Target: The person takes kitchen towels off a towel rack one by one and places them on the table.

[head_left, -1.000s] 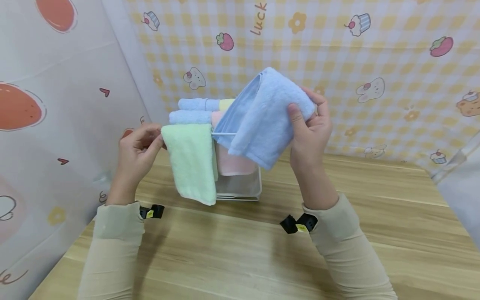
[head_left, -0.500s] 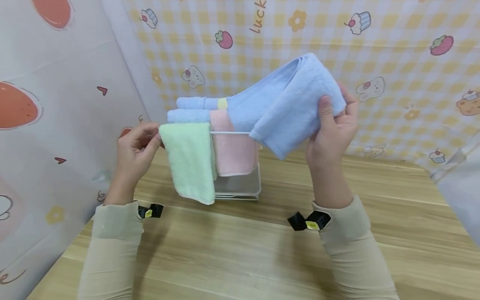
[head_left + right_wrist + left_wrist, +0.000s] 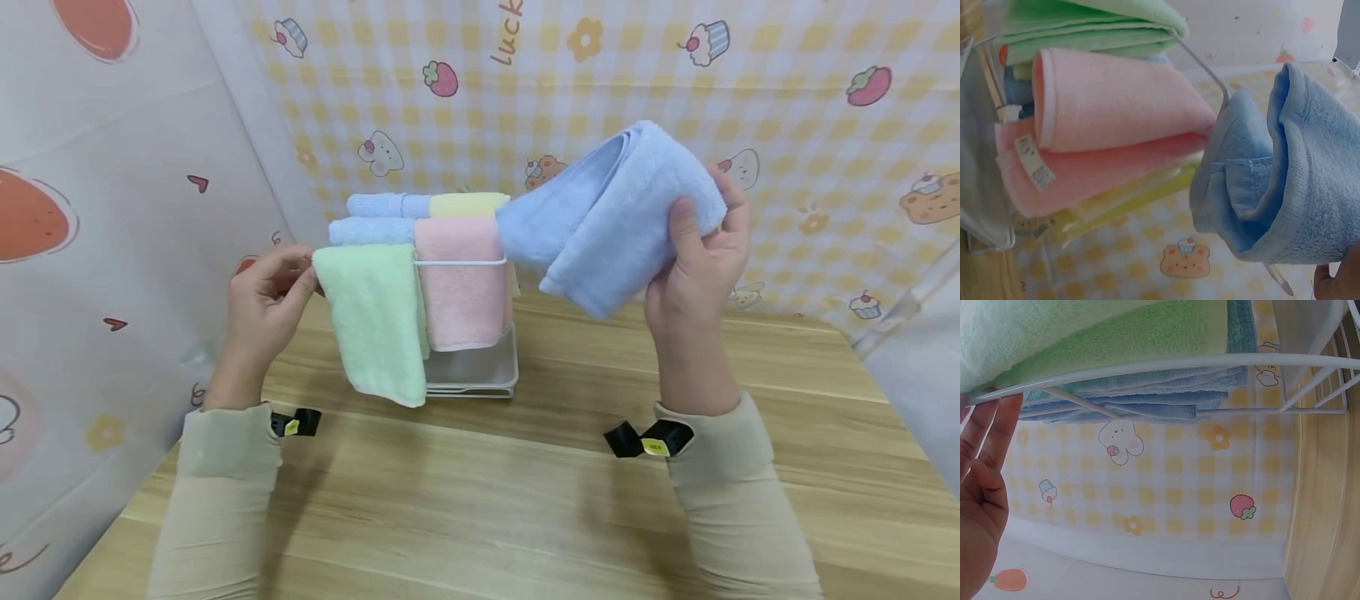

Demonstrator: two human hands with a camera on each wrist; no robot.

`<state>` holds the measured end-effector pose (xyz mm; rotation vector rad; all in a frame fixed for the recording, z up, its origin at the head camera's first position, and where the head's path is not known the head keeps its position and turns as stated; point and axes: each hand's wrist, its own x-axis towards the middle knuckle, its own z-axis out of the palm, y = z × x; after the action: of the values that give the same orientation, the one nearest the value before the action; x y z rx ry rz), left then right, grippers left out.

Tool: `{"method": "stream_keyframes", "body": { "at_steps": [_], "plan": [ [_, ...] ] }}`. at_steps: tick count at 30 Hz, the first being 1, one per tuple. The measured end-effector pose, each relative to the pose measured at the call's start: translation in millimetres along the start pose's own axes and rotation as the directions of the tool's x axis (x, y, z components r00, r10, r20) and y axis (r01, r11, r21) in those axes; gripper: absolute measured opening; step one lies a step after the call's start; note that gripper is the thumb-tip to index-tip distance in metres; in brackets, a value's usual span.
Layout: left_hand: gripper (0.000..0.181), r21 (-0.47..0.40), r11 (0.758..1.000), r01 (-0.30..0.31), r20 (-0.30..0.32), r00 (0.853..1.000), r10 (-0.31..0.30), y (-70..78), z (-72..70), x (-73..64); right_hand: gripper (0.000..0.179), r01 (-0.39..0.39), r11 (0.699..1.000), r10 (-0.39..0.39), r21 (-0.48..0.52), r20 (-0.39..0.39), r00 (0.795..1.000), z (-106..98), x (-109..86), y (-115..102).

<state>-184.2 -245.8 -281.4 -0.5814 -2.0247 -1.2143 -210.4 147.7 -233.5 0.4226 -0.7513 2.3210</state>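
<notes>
My right hand (image 3: 701,275) holds a folded light blue towel (image 3: 630,229) up to the right of a white wire towel rack (image 3: 461,263), thumb on the near side. At the rack's front left corner, the fingers and thumb of my left hand (image 3: 262,312) pinch the bar end beside a green towel (image 3: 371,325). That green towel drapes over the left part of the front bar, whose right part is bare. Behind it hang a pink towel (image 3: 465,300), a yellow towel (image 3: 468,204) and blue towels (image 3: 371,232). A white label (image 3: 1034,164) shows in the right wrist view.
Below the hanging towels is the rack's pale base tray (image 3: 480,365), standing on a wood-grain table (image 3: 480,492). A yellow checked cloth (image 3: 585,100) covers the wall behind. Another patterned sheet (image 3: 150,192) borders the left side.
My right hand has moved right with the blue towel, drawing it off the front bar, so the pink towel and bar end now show. My left hand has stayed at the rack corner.
</notes>
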Motion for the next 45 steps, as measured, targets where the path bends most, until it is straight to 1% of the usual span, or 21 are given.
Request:
{"method": "stream_keyframes", "body": {
  "at_steps": [3, 6, 9, 11, 12, 14, 16, 19, 21, 23, 25, 28, 30, 31, 32, 34, 38, 42, 45],
  "plan": [
    [0.012, 0.000, 1.000, -0.002, 0.007, 1.000, 0.002, -0.7, -0.7, 0.6, 0.029, -0.008, 0.999, 0.009, -0.034, 0.016, 1.000, -8.2, 0.2, 0.3],
    [0.012, 0.001, 1.000, 0.010, 0.004, 1.000, -0.010, -0.4, -0.7, 0.6, 0.029, -0.045, 0.992, 0.047, -0.119, 0.015, 0.999, -17.6, -0.9, 1.3],
    [0.013, 0.012, 1.000, 0.018, 0.006, 1.000, -0.018, -0.5, -1.0, 0.6, 0.032, -0.127, 0.968, 0.136, -0.215, 0.027, 0.990, -28.0, -4.0, 1.5],
    [0.013, 0.018, 1.000, 0.020, 0.008, 1.000, -0.020, -0.2, -1.1, 0.5, 0.034, -0.204, 0.938, 0.228, -0.280, 0.056, 0.972, -35.6, -6.6, 1.0],
    [0.013, 0.018, 1.000, 0.021, 0.010, 1.000, -0.021, 0.0, -1.2, 0.2, 0.035, -0.235, 0.918, 0.273, -0.320, 0.079, 0.959, -39.6, -8.0, 0.6],
    [0.012, 0.019, 1.000, 0.018, 0.009, 1.000, -0.019, 0.4, -1.2, -0.2, 0.037, -0.283, 0.870, 0.362, -0.404, 0.134, 0.922, -47.5, -10.6, 0.1],
    [0.012, 0.012, 1.000, 0.013, 0.002, 1.000, -0.013, 0.0, -0.7, -0.8, 0.040, -0.309, 0.817, 0.447, -0.487, 0.197, 0.873, -56.0, -12.9, -0.1],
    [0.013, -0.007, 1.000, 0.000, -0.011, 1.000, 0.000, -1.2, 0.5, -1.1, 0.048, -0.299, 0.760, 0.524, -0.577, 0.272, 0.807, -67.5, -16.8, 0.5],
    [0.014, -0.019, 1.000, -0.007, -0.022, 1.000, 0.006, -1.9, 1.3, -1.1, 0.053, -0.290, 0.731, 0.560, -0.618, 0.300, 0.772, -73.8, -19.6, 1.1],
    [0.016, -0.027, 1.000, -0.008, -0.031, 1.000, 0.007, -2.4, 2.0, -1.0, 0.057, -0.284, 0.704, 0.589, -0.651, 0.311, 0.746, -78.5, -21.9, 1.6],
    [0.016, -0.032, 0.999, -0.008, -0.039, 0.999, 0.007, -2.8, 2.7, -1.2, 0.058, -0.277, 0.668, 0.621, -0.690, 0.313, 0.719, -82.5, -23.5, 1.7],
    [0.016, -0.029, 1.000, -0.009, -0.053, 0.999, 0.007, -3.1, 3.6, -2.8, 0.062, -0.278, 0.616, 0.666, -0.737, 0.299, 0.683, -87.4, -24.7, 2.7],
    [0.016, -0.017, 1.000, -0.012, -0.063, 0.998, 0.011, -3.6, 4.0, -4.3, 0.065, -0.284, 0.590, 0.691, -0.756, 0.291, 0.662, -90.7, -25.0, 4.4],
    [0.017, -0.009, 1.000, -0.011, -0.068, 0.998, 0.010, -3.7, 3.8, -5.1, 0.067, -0.292, 0.584, 0.701, -0.758, 0.288, 0.653, -92.3, -25.2, 6.1],
    [0.017, -0.004, 1.000, -0.011, -0.075, 0.997, 0.011, -3.9, 3.6, -5.6, 0.068, -0.300, 0.580, 0.708, -0.758, 0.286, 0.646, -93.9, -25.4, 8.0],
    [0.018, 0.006, 1.000, -0.010, -0.083, 0.996, 0.011, -4.5, 3.1, -6.2, 0.071, -0.312, 0.578, 0.716, -0.754, 0.285, 0.637, -97.5, -25.4, 12.3],
    [0.020, 0.014, 1.000, -0.010, -0.088, 0.996, 0.011, -5.2, 2.5, -5.8, 0.073, -0.328, 0.580, 0.722, -0.746, 0.284, 0.631, -105.7, -24.2, 22.1],
    [0.022, 0.014, 1.000, -0.010, -0.081, 0.997, 0.012, -5.3, 2.7, -5.0, 0.072, -0.337, 0.565, 0.734, -0.753, 0.273, 0.622, -114.2, -22.4, 33.2],
    [0.018, 0.005, 1.000, -0.013, -0.077, 0.997, 0.013, -4.2, 3.3, -4.7, 0.071, -0.371, 0.546, 0.752, -0.751, 0.245, 0.612, -119.0, -21.5, 42.9]
  ]
}}
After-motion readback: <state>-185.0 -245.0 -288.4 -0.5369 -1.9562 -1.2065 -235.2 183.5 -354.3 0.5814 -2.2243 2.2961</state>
